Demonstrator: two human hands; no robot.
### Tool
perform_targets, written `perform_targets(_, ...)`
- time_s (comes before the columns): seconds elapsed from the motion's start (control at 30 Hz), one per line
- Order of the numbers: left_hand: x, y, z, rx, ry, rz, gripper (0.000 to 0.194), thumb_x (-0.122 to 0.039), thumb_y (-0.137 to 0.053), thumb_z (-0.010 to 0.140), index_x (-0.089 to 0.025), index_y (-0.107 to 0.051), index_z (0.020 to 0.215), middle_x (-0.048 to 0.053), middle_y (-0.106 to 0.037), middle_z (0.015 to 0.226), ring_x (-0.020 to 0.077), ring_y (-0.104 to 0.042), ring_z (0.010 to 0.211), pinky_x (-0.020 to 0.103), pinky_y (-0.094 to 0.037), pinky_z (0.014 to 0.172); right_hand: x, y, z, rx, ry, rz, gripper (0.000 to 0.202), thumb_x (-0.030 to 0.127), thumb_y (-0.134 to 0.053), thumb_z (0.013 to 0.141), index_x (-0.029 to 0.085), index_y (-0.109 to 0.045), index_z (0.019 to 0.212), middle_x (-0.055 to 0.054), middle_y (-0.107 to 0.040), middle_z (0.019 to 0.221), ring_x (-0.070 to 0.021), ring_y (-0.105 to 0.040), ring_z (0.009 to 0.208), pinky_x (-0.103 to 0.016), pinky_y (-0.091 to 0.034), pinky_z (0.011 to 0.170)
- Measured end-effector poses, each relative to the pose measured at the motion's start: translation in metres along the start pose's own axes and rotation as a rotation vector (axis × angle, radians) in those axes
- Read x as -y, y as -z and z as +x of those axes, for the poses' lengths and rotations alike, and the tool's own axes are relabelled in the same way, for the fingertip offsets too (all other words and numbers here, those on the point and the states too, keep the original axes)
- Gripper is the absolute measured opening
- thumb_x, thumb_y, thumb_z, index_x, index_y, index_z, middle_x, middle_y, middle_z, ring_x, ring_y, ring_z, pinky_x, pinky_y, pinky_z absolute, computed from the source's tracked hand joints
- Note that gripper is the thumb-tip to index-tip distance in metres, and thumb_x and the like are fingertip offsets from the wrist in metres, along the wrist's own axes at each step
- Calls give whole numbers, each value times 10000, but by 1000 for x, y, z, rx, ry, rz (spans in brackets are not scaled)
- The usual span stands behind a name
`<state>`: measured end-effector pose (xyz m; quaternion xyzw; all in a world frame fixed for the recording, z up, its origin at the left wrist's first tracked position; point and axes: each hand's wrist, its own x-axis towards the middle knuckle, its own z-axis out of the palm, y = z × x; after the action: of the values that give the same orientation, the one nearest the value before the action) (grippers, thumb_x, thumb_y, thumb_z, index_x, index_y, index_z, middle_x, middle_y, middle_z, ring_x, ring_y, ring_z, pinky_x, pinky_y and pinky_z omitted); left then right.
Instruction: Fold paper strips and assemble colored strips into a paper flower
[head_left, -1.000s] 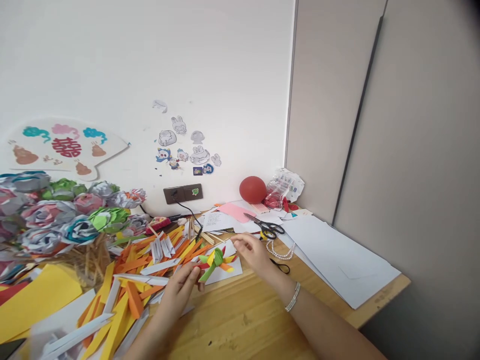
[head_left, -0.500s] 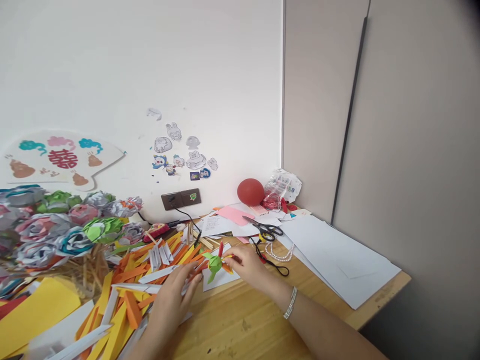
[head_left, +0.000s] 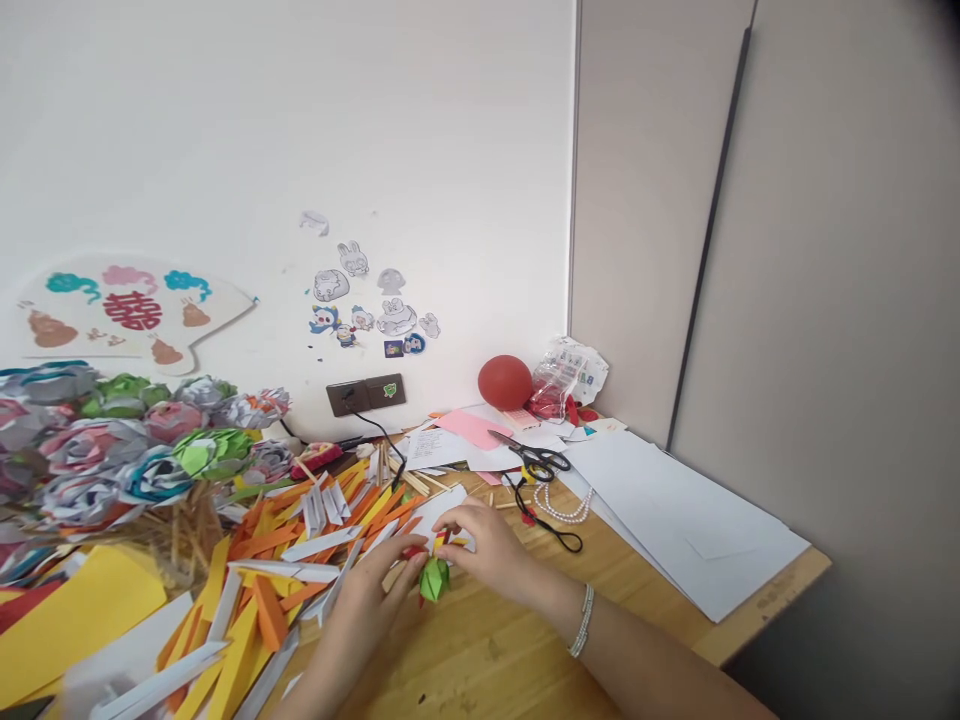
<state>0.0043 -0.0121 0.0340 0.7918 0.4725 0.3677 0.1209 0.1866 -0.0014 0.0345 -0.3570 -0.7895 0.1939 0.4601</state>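
Observation:
A small folded paper piece point(head_left: 434, 580), green with red and yellow parts, is held between my two hands above the wooden table. My left hand point(head_left: 376, 580) pinches its red part from the left, thumb and forefinger together. From the right, my right hand point(head_left: 480, 545) grips its red and yellow top with bent fingers; a beaded bracelet is round that wrist. The green part hangs lowest, below the fingertips. Behind the hands lies a white sheet point(head_left: 444, 503), partly covered by them.
Folded orange, yellow and white strips point(head_left: 255, 590) spread at left beside paper flowers point(head_left: 97, 450). Black-handled scissors point(head_left: 536, 460), a bead string point(head_left: 562, 512), a red balloon point(head_left: 505, 382) and large white sheets point(head_left: 675, 510) are at right. The wooden table point(head_left: 480, 660) ends at right.
The paper piece has tipped over and come lower, its green part now facing down. Both hands have shifted their hold on it. The view has moved slightly.

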Motion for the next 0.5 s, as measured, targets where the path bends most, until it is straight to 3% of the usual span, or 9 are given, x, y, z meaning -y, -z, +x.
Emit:
perform_targets(0.13,-1,-7,0,-40,128,-194,267,-428,-485,772,-194,-586,851,47,-663,821,174,-623,708,286,-512,650,1,-5,0,-97,-127,142,186,201,-659,679,192,-594,853,-4,-596,818,-141,-558,794,-259,-420,722)
perform_targets(0.33,-14,-8,-1,-17,76,-305,174,-364,-531,740,-194,-570,745,22,-620,739,160,-604,665,281,-510,635,5,-6,-1,-94,-107,114,119,146,-669,654,179,-603,748,-5,-619,776,-149,-552,789,-254,-407,709)
perform_targets(0.5,-13,-9,0,-52,139,-354,197,-369,-563,706,-183,-573,770,31,-635,754,188,-618,729,314,-509,675,3,-9,-3,-83,-62,83,71,172,-669,671,193,-620,717,4,-624,748,-149,-552,772,-256,-399,710)
